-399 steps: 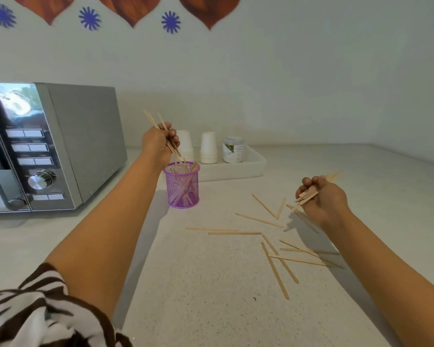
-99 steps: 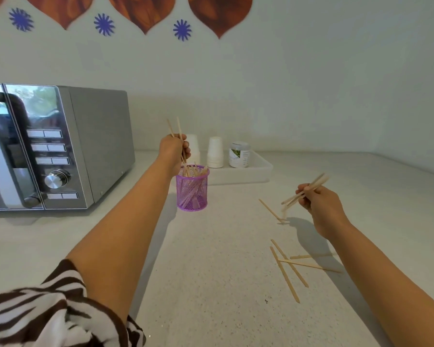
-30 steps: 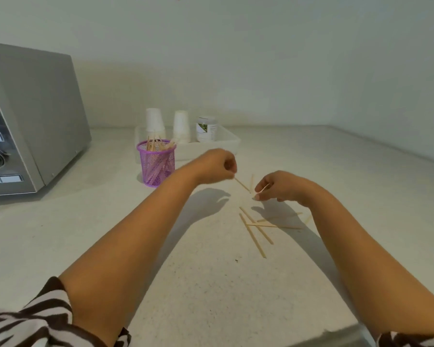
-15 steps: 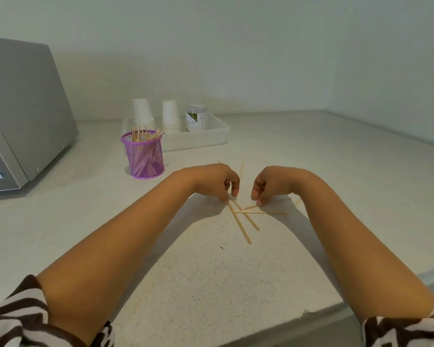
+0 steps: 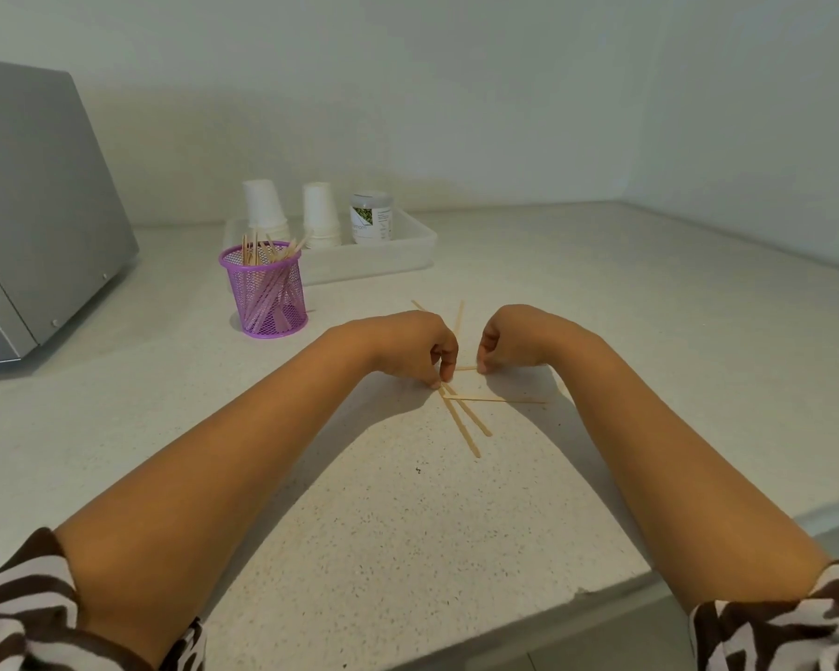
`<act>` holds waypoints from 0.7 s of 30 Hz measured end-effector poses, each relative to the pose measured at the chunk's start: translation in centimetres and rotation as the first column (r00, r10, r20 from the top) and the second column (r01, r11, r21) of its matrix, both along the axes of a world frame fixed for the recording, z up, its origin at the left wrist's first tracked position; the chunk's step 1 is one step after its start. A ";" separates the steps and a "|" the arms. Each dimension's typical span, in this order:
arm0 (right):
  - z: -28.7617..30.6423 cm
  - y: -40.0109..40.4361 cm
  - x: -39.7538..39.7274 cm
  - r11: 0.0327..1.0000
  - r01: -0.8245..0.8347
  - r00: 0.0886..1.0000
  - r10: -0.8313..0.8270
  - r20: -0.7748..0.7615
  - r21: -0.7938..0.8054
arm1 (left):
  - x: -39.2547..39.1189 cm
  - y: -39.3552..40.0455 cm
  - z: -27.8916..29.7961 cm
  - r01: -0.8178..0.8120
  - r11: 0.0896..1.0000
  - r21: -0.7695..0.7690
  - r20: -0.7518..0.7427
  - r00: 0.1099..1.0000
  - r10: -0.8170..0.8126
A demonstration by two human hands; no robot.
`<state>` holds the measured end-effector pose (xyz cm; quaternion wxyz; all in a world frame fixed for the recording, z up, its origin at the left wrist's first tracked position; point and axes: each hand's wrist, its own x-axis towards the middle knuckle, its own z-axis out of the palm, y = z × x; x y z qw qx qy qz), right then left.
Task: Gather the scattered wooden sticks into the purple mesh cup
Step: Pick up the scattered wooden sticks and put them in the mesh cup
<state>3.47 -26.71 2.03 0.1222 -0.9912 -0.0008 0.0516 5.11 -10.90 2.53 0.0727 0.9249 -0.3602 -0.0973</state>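
Lying loose on the counter (image 5: 359,525), a few wooden sticks (image 5: 466,421) crossed in a small pile right of and nearer than the purple mesh cup (image 5: 265,290). Left hand (image 5: 415,348) curled, fingertips pinching stick ends at the pile's far edge. Right hand (image 5: 504,343) curled beside it, fingertips on another stick; sticks poke out behind both hands. More sticks stand in the cup, white tray (image 5: 369,256) just behind it

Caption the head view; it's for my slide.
Both hands pick sticks off the counter near the purple mesh cup.

Loose sticks (image 5: 466,418) lie on the counter (image 5: 359,515), right of the cup (image 5: 265,290) and before the tray (image 5: 383,263).
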 end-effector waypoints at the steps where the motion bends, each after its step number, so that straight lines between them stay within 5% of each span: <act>1: 0.0 0.0 0.0 1.000 -0.004 1.000 0.004 -0.009 0.005 | 0.0 0.0 0.0 -0.003 1.000 0.001 0.004 1.000 0.003; 13: -0.8 0.7 0.2 0.994 -0.040 0.998 0.035 -0.056 -0.103 | 0.6 1.0 0.0 -0.108 0.994 0.019 -0.040 0.993 0.109; 21: -0.9 1.6 0.0 0.993 -0.071 0.994 0.077 0.071 -0.094 | 0.9 1.7 0.1 -0.155 0.985 0.076 0.001 0.988 0.156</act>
